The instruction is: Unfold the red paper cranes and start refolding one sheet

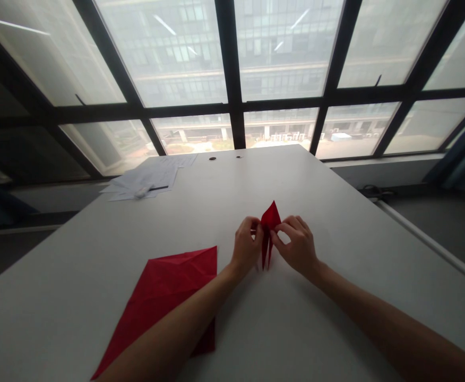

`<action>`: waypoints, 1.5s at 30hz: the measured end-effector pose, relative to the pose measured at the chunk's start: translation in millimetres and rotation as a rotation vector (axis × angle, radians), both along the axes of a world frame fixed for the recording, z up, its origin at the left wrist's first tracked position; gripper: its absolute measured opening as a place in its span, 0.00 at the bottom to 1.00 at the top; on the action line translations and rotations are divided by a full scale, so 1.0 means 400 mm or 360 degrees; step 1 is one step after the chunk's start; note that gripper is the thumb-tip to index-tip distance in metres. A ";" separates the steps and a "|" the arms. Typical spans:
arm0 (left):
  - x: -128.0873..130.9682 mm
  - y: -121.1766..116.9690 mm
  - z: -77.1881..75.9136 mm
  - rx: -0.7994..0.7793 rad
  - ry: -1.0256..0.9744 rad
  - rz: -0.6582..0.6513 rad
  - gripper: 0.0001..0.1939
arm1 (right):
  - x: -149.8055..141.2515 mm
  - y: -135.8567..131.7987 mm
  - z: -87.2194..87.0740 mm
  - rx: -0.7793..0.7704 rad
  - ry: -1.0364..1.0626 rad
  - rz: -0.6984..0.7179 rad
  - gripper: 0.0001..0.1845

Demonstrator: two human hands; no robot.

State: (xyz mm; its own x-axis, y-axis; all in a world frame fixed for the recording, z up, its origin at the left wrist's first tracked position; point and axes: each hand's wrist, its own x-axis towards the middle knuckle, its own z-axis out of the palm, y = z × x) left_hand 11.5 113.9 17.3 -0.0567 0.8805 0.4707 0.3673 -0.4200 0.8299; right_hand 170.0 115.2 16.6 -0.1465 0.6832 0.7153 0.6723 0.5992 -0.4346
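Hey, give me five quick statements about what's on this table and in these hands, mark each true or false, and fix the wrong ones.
1. The left hand and the right hand both hold the folded red paper. True.
2. The left forearm hides part of the larger red paper. True.
3. The larger red paper lies to the right of both hands. False: it lies to their left.
4. White papers lie on the far left part of the table. True.
5. The folded red paper rests on top of the white papers. False: it is held well apart from them.
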 end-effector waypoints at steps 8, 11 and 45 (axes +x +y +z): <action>0.005 -0.005 -0.001 0.0001 -0.0048 -0.0109 0.05 | -0.002 0.022 -0.027 -0.0283 0.0146 -0.0047 0.07; 0.004 -0.006 0.000 0.0000 -0.0030 -0.0087 0.05 | 0.003 0.028 -0.037 -0.0376 0.0179 0.0008 0.08; 0.009 0.016 -0.035 -0.0268 0.0137 -0.0207 0.07 | 0.016 0.020 -0.014 -0.0251 0.0250 -0.0217 0.06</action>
